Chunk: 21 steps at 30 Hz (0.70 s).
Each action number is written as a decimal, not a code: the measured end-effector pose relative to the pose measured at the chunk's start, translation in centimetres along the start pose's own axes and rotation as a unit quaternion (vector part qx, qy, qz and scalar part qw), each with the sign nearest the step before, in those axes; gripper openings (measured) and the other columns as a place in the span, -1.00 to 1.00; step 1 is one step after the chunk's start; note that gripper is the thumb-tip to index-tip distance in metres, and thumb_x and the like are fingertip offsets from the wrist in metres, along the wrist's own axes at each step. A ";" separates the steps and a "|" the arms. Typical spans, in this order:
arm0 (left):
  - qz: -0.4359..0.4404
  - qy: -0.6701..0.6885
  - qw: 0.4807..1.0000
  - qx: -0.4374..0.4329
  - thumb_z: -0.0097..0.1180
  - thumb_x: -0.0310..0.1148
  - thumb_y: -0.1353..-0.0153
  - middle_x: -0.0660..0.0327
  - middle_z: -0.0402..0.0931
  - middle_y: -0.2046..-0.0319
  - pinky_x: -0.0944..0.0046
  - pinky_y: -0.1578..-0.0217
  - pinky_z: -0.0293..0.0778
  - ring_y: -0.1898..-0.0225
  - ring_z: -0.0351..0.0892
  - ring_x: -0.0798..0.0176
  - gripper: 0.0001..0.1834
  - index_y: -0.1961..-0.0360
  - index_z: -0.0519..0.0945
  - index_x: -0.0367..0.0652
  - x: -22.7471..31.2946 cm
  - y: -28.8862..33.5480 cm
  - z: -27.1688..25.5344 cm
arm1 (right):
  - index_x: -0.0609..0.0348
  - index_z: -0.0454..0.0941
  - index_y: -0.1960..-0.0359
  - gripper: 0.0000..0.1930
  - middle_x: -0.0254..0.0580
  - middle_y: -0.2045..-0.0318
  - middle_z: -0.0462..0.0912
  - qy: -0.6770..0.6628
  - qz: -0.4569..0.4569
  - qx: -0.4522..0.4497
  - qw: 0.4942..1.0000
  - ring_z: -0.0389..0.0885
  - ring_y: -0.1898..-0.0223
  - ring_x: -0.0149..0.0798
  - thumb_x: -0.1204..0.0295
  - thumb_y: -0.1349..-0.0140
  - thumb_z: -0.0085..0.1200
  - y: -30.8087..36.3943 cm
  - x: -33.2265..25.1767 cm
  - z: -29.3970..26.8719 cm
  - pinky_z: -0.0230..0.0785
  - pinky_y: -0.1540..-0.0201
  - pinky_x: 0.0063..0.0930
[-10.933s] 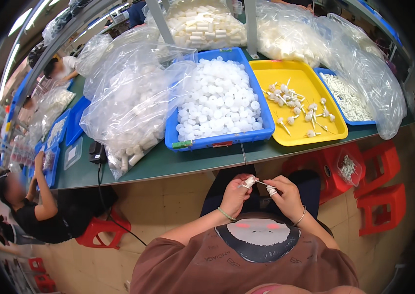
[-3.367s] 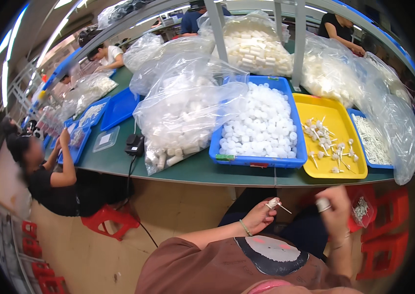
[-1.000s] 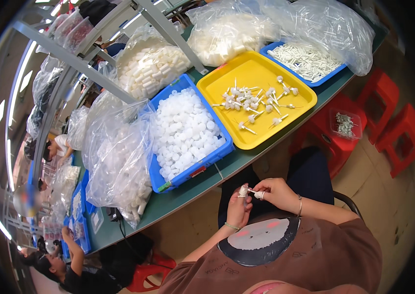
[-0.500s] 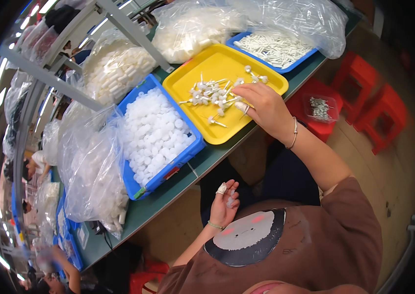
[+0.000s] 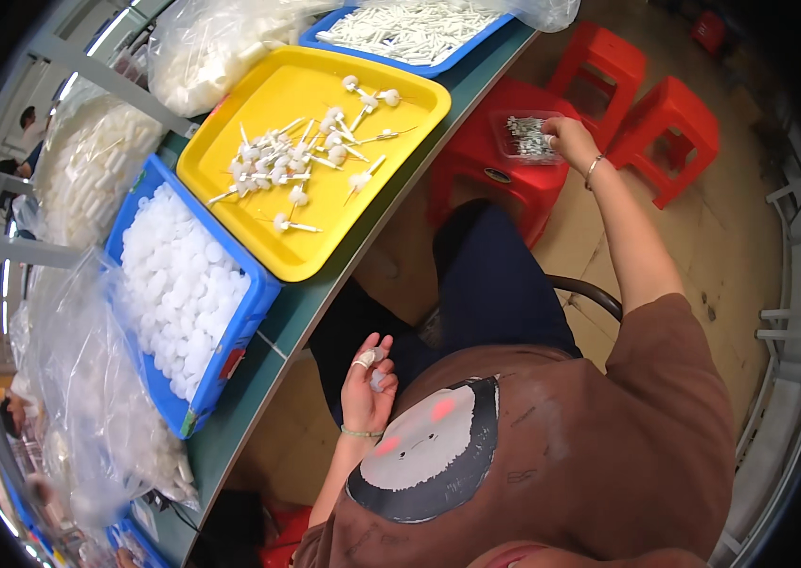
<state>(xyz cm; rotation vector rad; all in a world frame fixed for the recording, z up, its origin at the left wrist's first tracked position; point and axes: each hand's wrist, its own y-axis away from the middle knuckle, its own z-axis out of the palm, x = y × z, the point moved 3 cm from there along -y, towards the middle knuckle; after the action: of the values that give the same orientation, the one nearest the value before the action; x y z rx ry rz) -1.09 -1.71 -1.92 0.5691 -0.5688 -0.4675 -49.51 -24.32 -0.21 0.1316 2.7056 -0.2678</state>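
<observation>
My left hand [image 5: 367, 390] is above my lap, its fingers curled round a few translucent white plastic caps [image 5: 379, 379]. Out to the right, my right hand [image 5: 573, 144] is at the edge of a see-through plastic tray [image 5: 505, 151] of small silvery pins or screws [image 5: 528, 135]. Its fingers are pressed together, and what they pinch, if anything, is hidden. On the table, a yellow tray [image 5: 353, 227] holds several white sticks with round caps and thin metal ends [image 5: 273, 161]. Beside it, a blue bin [image 5: 254, 303] is heaped with loose white caps [image 5: 178, 284].
The see-through tray stands on a red stool [image 5: 505, 185], with further red stools [image 5: 670, 133] beyond. A blue tray of thin white sticks [image 5: 410, 33] lies at the table's far end. Bulging plastic bags [image 5: 88, 379] line the green table [image 5: 325, 303]. Metal frame bars [image 5: 107, 80] rise behind.
My right hand has left the yellow tray and moved right to the see-through tray on the stool. The view has swung right. My left hand keeps the caps above my lap.
</observation>
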 end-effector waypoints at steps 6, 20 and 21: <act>0.003 0.007 1.000 0.028 -0.06 -0.42 -0.28 0.16 0.42 0.05 0.52 0.54 0.27 0.44 0.33 0.44 -0.69 -0.05 0.40 -0.14 0.5 -0.3 0.0 | 0.19 0.58 0.25 -0.76 0.00 0.20 0.58 0.077 -0.053 -0.010 0.996 0.56 0.12 0.00 0.54 0.02 0.11 -2.9 -0.6 3.1 0.39 0.04 -0.21; -0.016 0.035 0.999 0.036 -0.04 -0.44 -0.26 0.16 0.43 0.10 0.53 0.55 0.27 0.44 0.34 0.44 -0.72 0.00 0.42 -0.15 0.2 -0.9 0.1 | 0.17 0.54 0.30 -0.77 -0.05 0.27 0.54 0.165 -0.135 -0.025 0.977 0.54 0.15 -0.02 0.45 0.05 0.14 -3.4 -0.6 3.3 0.37 0.05 -0.17; -0.014 0.035 0.999 0.038 -0.04 -0.44 -0.25 0.16 0.43 0.10 0.53 0.55 0.27 0.45 0.34 0.44 -0.72 0.00 0.42 -0.15 0.2 -0.9 0.0 | 0.16 0.53 0.28 -0.77 -0.05 0.28 0.55 0.142 -0.128 -0.007 0.982 0.54 0.16 -0.01 0.44 0.04 0.13 -3.1 -0.3 3.2 0.37 0.07 -0.16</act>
<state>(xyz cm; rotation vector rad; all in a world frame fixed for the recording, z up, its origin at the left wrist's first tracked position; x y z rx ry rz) -1.16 -2.49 -2.40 0.6651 -0.5132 -0.4511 -48.35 -28.08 -2.44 -0.1987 3.0081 -0.3263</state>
